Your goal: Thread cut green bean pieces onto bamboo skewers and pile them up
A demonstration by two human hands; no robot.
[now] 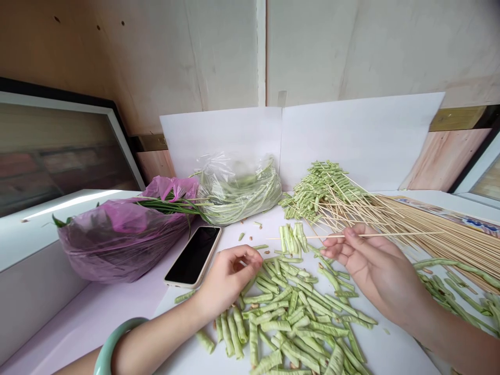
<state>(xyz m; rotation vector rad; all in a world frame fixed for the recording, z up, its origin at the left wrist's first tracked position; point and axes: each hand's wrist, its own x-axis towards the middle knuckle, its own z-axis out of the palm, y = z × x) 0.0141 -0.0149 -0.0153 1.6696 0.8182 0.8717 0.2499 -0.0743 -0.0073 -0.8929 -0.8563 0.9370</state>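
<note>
My right hand [371, 265] pinches a thin bamboo skewer [398, 235] between thumb and fingers, and the stick lies almost level. Several short pieces of green bean [292, 238] are threaded side by side near its left part, with the bare tip beyond them. My left hand [234, 273] is closed above the left edge of a loose pile of cut bean pieces [300, 323], thumb against the curled fingers. Whatever it may hold is hidden. Behind the skewer, a stack of filled bean skewers [324, 187] rests with its sticks pointing toward the right.
A bundle of bare skewers [441, 229] lies at the right. Whole beans fill a clear plastic bag [242, 192] at the back; a purple bag [128, 234] of greens sits left. A phone [193, 255] lies beside my left hand. White boards [359, 140] stand behind.
</note>
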